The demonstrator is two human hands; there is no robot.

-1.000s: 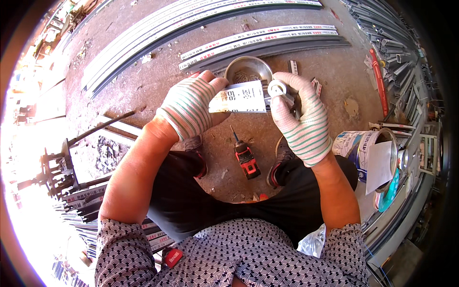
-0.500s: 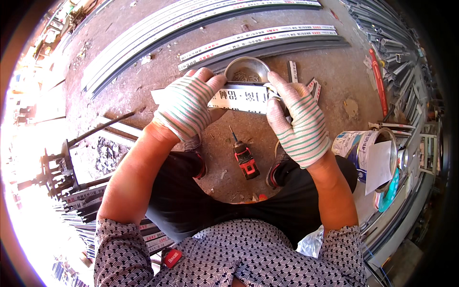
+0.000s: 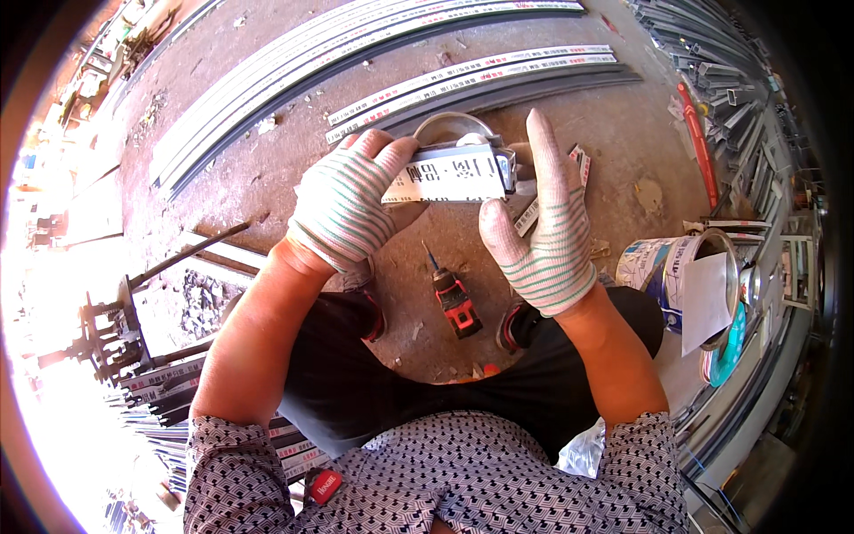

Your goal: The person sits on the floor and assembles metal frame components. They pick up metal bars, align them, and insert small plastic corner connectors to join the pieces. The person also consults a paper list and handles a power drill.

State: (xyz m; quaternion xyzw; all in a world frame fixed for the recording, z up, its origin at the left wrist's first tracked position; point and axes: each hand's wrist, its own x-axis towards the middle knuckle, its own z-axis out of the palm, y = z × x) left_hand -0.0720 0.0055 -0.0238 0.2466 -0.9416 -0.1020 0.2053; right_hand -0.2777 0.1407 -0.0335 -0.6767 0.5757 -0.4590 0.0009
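Overhead, left hand (image 3: 342,209) grips white-labelled metal profile piece (image 3: 449,178); right hand (image 3: 543,231) open, fingers spread, touching its end.

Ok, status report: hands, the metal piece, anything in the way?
Left hand grips short metal profile. Right hand open at its end. Cordless drill on floor below, clear.

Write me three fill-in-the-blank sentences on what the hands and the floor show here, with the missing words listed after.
1. The left hand grips a short metal profile piece and wears a ____ glove.
2. The right hand has its index finger pointing ____.
3. On the floor between the feet lies a red and black ____.

Missing words: striped; up; drill
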